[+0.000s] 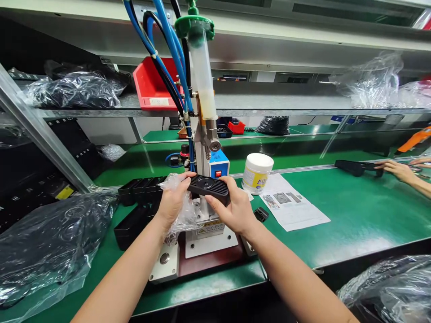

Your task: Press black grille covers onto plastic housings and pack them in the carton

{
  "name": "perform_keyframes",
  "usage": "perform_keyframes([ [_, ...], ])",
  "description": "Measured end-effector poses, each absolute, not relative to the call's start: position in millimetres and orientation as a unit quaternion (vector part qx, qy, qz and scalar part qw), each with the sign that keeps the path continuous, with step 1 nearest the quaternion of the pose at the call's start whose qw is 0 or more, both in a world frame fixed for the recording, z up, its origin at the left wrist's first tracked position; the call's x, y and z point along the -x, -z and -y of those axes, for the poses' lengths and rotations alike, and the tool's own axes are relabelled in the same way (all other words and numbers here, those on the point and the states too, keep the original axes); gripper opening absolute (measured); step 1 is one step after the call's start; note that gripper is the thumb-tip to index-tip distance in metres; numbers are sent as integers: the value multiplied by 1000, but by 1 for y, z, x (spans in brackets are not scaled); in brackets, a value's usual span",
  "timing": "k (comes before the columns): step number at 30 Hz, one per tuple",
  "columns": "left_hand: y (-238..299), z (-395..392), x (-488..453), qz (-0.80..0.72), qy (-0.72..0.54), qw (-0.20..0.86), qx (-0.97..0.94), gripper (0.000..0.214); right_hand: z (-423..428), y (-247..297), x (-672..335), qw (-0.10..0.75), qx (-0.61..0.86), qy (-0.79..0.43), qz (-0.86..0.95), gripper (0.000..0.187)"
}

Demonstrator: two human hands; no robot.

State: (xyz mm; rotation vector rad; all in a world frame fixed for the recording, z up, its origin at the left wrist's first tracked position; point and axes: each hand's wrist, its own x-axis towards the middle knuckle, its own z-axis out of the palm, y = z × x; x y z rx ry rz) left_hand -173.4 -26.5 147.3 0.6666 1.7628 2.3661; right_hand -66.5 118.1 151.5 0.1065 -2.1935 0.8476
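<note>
Both hands hold a black ribbed plastic housing (206,184) with a round recess in its middle, raised in front of the bench press. My left hand (172,202) is closed on its left end, and a crumpled clear plastic bag (185,217) hangs from the same hand. My right hand (235,207) grips the right end, thumb on the near side. Behind the housing stands the dispensing press with a syringe (204,76) of pale material. The press base (211,242) lies below my hands. What the left fingers do beneath the housing is hidden.
Black plastic parts (134,220) and a large bagged bundle (54,242) lie left. A white tub (257,172), printed sheet (289,202) and small black piece (261,214) are right of the press. A co-worker's hand (397,169) touches a long black part (357,167) at far right.
</note>
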Motion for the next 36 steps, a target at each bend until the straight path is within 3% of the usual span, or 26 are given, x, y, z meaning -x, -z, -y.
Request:
perform_keyframes([
  [14,-128,31,156,-669,-667,-155,-289,28,-150,-136,78,275,-112,-488,821,43],
  [25,-136,39,153,-682,-669,-119,-269,38,-143,-128,81,291,-119,-500,807,50],
  [29,-150,45,145,-718,-650,-74,-238,50,-146,-130,66,270,-111,-487,823,63],
  [31,-157,55,134,-727,-651,-79,-203,58,-162,-126,50,278,-79,-497,818,68],
  [33,-158,73,117,-728,-660,-98,-160,63,-191,-115,29,328,21,-492,806,61],
  [36,-143,108,86,-747,-647,-116,-95,51,-244,-86,-6,388,191,-450,781,54],
])
